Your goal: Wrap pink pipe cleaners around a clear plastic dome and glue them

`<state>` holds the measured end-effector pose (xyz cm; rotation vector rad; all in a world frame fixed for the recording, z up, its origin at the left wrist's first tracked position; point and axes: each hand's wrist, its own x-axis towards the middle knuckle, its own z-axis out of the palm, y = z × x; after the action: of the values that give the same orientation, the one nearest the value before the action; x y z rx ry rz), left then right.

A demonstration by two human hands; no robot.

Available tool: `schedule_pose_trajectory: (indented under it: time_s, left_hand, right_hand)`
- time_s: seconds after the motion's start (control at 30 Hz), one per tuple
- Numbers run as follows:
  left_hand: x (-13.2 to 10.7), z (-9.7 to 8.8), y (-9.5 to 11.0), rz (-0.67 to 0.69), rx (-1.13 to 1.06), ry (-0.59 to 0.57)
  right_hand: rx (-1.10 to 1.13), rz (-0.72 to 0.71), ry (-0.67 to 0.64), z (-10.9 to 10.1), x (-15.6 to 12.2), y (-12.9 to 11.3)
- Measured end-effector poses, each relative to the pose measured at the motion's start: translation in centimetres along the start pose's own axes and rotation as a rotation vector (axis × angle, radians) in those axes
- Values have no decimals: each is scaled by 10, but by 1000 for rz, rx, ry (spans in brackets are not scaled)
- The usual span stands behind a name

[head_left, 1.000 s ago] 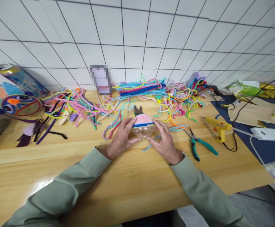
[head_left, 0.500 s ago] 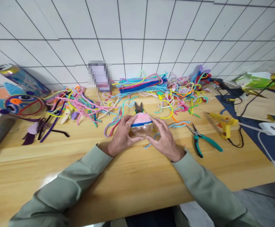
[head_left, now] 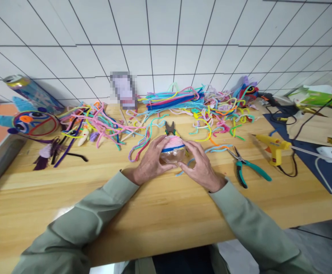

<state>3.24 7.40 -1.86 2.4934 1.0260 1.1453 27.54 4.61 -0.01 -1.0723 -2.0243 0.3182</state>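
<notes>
A clear plastic ball (head_left: 172, 154) sits between both hands on the wooden table (head_left: 143, 213); pink pipe cleaner is wound over its top with a blue band below. My left hand (head_left: 150, 163) cups its left side, fingers curled around it. My right hand (head_left: 201, 167) grips the right side, thumb reaching under the ball. Small dark pliers (head_left: 170, 128) lie just behind the ball.
Loose coloured pipe cleaners (head_left: 171, 102) are heaped along the back by the tiled wall. Teal-handled pliers (head_left: 248, 169) and a yellow glue gun (head_left: 273, 148) lie to the right. A pipe-cleaner face figure (head_left: 33, 121) and a can (head_left: 30, 91) are at the left.
The view has tipped up slightly. Both hands stay on the ball; the right thumb has shifted lower under it.
</notes>
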Motion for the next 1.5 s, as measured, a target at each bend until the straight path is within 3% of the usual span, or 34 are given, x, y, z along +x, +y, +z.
schedule_pose_trajectory:
  time_s: [0.77,1.07,1.2,1.3,1.37,1.43,1.5]
  left_hand:
    - [1,0,2,37,-52,55]
    - [0,-1,-2,-26,-35,59]
    - [0,0,-2,-57,-23,113]
    - [-4,-1,3,-72,4,149]
    - [-9,-2,8,-57,13,153]
    - [-16,-4,14,-37,13,150]
    - [-23,-4,18,-33,19,137]
  right_hand:
    - [10,-37,25,-1,0,-1]
    - [-5,135,328,-33,17,15]
    - [-16,124,365,-43,11,-6]
    - [1,20,242,-43,-13,-40]
    - [-58,-155,36,-39,-35,-58]
    - [-156,-265,-105,-34,-54,-64]
    - [-217,-242,-137,-32,-65,-57]
